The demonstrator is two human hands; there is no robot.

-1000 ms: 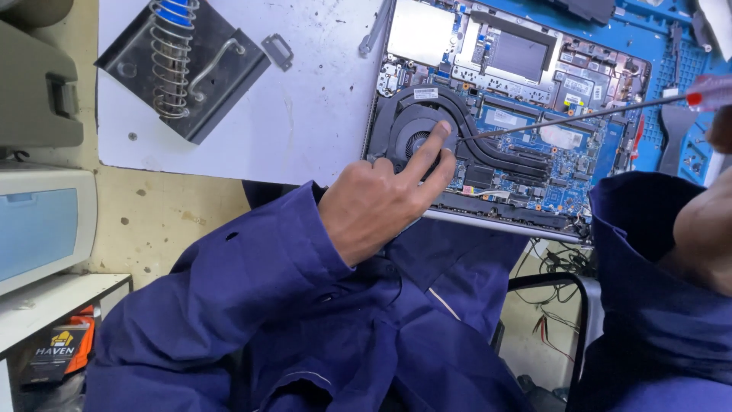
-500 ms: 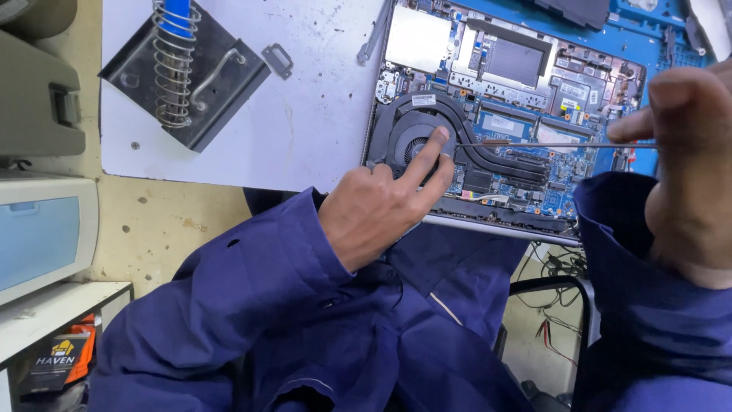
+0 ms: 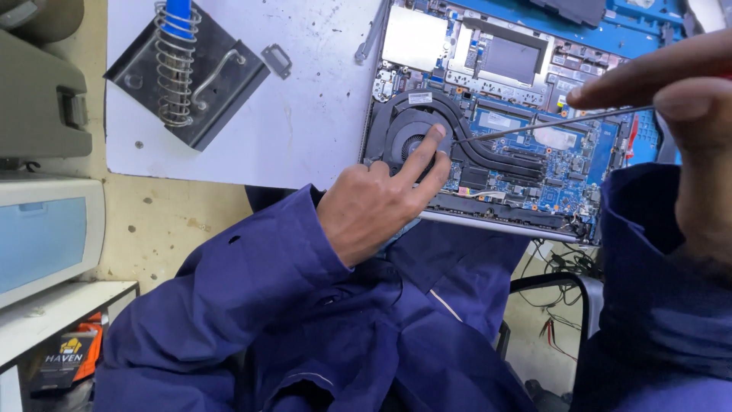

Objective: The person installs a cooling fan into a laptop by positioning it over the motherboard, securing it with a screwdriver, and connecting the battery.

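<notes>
1. My left hand (image 3: 377, 206) lies on the near edge of the opened laptop (image 3: 503, 122). Its index and middle fingers are stretched out flat on the round black cooling fan (image 3: 408, 133), the other fingers are loosely curled, and it grips nothing.
2. My right hand (image 3: 679, 99) sits very close to the camera at the right edge and is blurred. The thumb and forefinger are pinched together on the handle end of a thin screwdriver (image 3: 549, 123); a sliver of red shows beside the fingers.
3. The screwdriver's metal shaft slants down and to the left across the board, and its tip ends at the fan's right rim, just beside my left index fingertip.
4. The laptop lies with its bottom cover off on the white surface (image 3: 305, 114), its near edge hanging slightly past the surface's edge above my lap. Black heat pipes run from the fan to the right, over the blue-green circuit board.
5. A silver metal plate (image 3: 415, 38) sits in the laptop above the fan.
6. Both my arms wear dark blue sleeves (image 3: 252, 282).
7. Well apart to the left on the surface, a black soldering iron stand (image 3: 183, 72) with a coiled spring holds a blue-handled iron, and a small metal bracket (image 3: 277, 59) lies just beside its right corner.
8. Past the surface's left edge stands a grey and pale blue box (image 3: 42, 236).
</notes>
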